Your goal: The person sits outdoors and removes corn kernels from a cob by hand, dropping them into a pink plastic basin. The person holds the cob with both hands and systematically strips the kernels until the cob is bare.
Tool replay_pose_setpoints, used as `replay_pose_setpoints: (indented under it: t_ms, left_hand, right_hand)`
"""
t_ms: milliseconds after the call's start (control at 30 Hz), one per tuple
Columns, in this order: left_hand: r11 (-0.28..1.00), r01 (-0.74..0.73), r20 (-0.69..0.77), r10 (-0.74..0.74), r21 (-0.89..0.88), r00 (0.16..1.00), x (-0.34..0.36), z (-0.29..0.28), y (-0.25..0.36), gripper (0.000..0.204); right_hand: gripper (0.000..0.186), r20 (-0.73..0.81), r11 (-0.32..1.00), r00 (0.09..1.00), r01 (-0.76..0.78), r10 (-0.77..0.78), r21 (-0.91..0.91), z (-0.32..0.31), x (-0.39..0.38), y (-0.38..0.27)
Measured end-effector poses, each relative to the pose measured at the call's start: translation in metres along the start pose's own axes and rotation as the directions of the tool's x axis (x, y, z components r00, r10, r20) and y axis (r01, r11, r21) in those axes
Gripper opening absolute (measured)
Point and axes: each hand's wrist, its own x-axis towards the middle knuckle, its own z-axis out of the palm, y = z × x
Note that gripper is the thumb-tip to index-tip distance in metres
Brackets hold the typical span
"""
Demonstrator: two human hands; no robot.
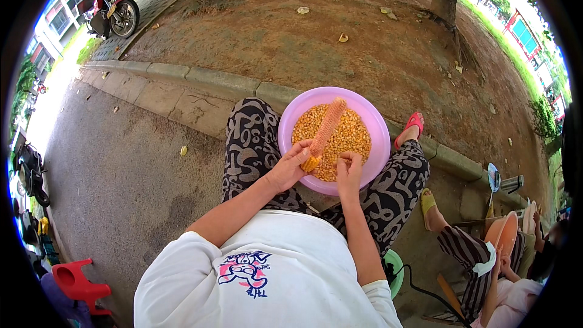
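Observation:
A pale purple basin [381, 136] rests between my knees, with loose yellow corn kernels [355, 136] spread over its bottom. Over it, my left hand [286, 170] grips a corn cob [328, 126] near its lower end. Most of the cob is bare and pinkish; yellow kernels still cover the end by my fingers. My right hand [348, 177] hovers just right of that end, fingers curled together and apart from the cob. Whatever lies between those fingertips is hidden.
A stone curb [221, 82] runs past my feet, with bare soil and trees beyond. To the right sits another person with an orange basin [503, 232]. Behind my right leg is a green basin [393, 272]. A red plastic stool [82, 284] stands at lower left.

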Motion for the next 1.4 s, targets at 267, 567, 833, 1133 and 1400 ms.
replay_pose_setpoints:
  t_ms: [267, 567, 833, 1133, 1400]
  left_hand:
    - [0.997, -0.004, 0.05, 0.0, 0.081, 0.999, 0.0, -0.003, 0.003, 0.038]
    - [0.999, 0.037, -0.033, -0.037, -0.022, 0.999, 0.001, 0.002, 0.004, 0.039]
    - [0.987, 0.057, -0.002, -0.057, 0.151, 0.998, 0.001, -0.01, 0.002, 0.037]
    - [0.998, 0.021, 0.027, -0.022, 0.063, 0.999, 0.001, -0.002, 0.002, 0.033]
    - [0.998, -0.006, 0.008, 0.006, 0.069, 1.0, 0.002, -0.007, -0.003, 0.028]
  right_hand:
    - [0.017, 0.064, 0.994, 0.997, 0.055, -0.05, -0.091, 0.0, -0.001, -0.004]
    - [0.014, 0.111, 0.999, 0.994, 0.003, 0.002, -0.044, 0.001, -0.003, -0.007]
    - [0.013, 0.149, 0.999, 0.988, -0.034, 0.035, -0.006, 0.002, -0.004, -0.016]
    - [0.014, 0.285, 0.991, 0.952, 0.08, -0.107, 0.107, 0.003, -0.006, -0.024]
    - [0.014, 0.332, 0.987, 0.929, 0.144, -0.161, 0.074, 0.004, -0.008, -0.037]
